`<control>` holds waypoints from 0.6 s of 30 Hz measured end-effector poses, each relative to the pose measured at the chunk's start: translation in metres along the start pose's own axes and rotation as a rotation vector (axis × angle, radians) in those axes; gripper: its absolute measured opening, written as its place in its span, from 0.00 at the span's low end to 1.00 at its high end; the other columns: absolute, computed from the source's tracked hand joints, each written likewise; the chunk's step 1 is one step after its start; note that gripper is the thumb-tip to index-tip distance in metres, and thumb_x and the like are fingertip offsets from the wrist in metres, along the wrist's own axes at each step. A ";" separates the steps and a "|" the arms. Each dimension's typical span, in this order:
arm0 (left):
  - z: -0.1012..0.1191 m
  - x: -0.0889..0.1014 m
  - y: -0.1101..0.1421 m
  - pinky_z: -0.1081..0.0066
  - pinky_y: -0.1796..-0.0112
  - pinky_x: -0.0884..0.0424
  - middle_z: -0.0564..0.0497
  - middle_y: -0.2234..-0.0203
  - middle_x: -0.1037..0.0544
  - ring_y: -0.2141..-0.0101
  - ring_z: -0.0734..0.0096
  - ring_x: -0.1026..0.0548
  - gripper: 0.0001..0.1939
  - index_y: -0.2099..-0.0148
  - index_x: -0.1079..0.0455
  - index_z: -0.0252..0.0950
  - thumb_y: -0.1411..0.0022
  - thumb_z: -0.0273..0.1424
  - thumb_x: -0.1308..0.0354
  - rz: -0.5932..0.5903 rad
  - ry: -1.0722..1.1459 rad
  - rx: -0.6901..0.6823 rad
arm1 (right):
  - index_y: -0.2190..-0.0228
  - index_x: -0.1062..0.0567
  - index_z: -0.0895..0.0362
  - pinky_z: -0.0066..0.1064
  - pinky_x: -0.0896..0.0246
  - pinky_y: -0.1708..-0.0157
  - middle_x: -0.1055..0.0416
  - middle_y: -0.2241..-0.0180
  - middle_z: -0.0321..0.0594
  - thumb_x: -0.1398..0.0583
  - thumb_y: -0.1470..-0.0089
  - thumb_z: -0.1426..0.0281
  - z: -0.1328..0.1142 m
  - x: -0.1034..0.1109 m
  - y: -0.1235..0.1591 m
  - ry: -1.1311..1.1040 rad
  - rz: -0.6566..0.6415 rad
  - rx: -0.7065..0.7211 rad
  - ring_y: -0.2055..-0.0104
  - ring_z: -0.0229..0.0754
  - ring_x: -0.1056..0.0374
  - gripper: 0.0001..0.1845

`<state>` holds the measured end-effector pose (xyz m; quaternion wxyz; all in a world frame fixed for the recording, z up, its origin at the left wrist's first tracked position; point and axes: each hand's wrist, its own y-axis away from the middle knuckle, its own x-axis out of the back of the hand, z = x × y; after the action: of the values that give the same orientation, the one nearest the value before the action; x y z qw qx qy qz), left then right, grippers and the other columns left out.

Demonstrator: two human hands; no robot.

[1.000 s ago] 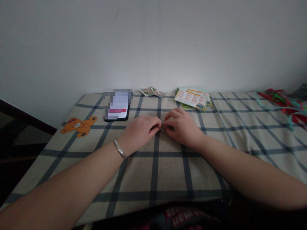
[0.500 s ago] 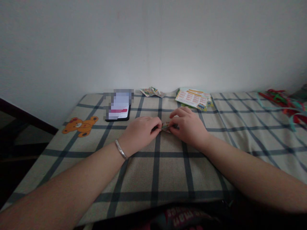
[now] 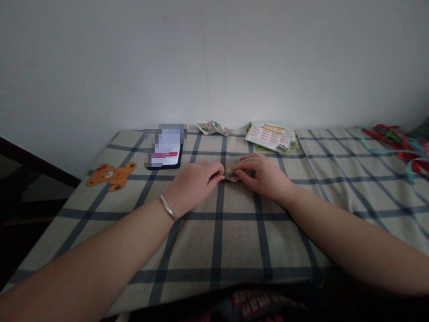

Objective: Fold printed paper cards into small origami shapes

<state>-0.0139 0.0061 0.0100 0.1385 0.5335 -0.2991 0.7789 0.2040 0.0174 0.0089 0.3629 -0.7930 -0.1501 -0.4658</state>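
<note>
Between my two hands, low over the checked tablecloth, is a small folded piece of printed paper [image 3: 230, 174]. My left hand [image 3: 197, 182], with a silver bangle at the wrist, pinches its left end between thumb and fingers. On the other side my right hand [image 3: 264, 179] has its thumb and fingertips closed on the paper's right end. The fingers cover much of the paper, so its full shape is hidden. Beyond the hands, against the wall, lies a folded paper piece [image 3: 212, 128] with a similar colourful print.
A phone [image 3: 166, 147] with a lit, partly blurred screen lies to the left. A stack of printed cards [image 3: 270, 136] sits at the back right. Red, green and pale blue ribbons [image 3: 398, 143] lie far right. A bear patch [image 3: 112, 176] marks the tablecloth [image 3: 191, 250].
The right hand's fingers have shifted slightly left and stretched out more over the paper. The folded paper's angle has changed a little, while the left hand stays nearly in place.
</note>
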 end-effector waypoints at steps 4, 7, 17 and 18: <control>-0.004 -0.001 -0.002 0.71 0.70 0.37 0.54 0.72 0.26 0.71 0.70 0.28 0.02 0.62 0.34 0.37 0.36 0.29 0.47 0.052 0.104 0.111 | 0.58 0.21 0.55 0.39 0.37 0.51 0.22 0.60 0.42 0.39 0.44 0.65 -0.003 0.001 0.000 0.007 0.009 0.002 0.54 0.46 0.30 0.14; -0.007 -0.003 -0.002 0.71 0.69 0.35 0.54 0.70 0.26 0.69 0.71 0.28 0.02 0.61 0.35 0.37 0.36 0.28 0.49 0.109 0.190 0.136 | 0.55 0.22 0.55 0.40 0.37 0.51 0.22 0.58 0.44 0.36 0.46 0.64 -0.007 0.001 0.001 0.054 0.023 0.004 0.52 0.47 0.30 0.17; -0.013 -0.006 -0.003 0.71 0.65 0.33 0.55 0.70 0.29 0.67 0.72 0.29 0.04 0.63 0.38 0.38 0.38 0.32 0.47 0.179 0.461 0.103 | 0.66 0.20 0.56 0.37 0.34 0.57 0.21 0.65 0.41 0.33 0.50 0.70 0.000 -0.006 0.001 -0.091 0.186 -0.074 0.60 0.45 0.28 0.07; -0.014 -0.006 -0.004 0.71 0.64 0.33 0.55 0.69 0.29 0.67 0.71 0.29 0.05 0.64 0.39 0.38 0.39 0.33 0.45 0.185 0.484 0.106 | 0.66 0.20 0.56 0.37 0.34 0.57 0.21 0.65 0.41 0.33 0.50 0.70 -0.001 -0.006 0.001 -0.110 0.192 -0.081 0.60 0.44 0.28 0.07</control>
<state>-0.0199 0.0181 0.0016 0.1062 0.3086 -0.2637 0.9077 0.2012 0.0166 0.0033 0.3646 -0.8421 -0.0744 -0.3903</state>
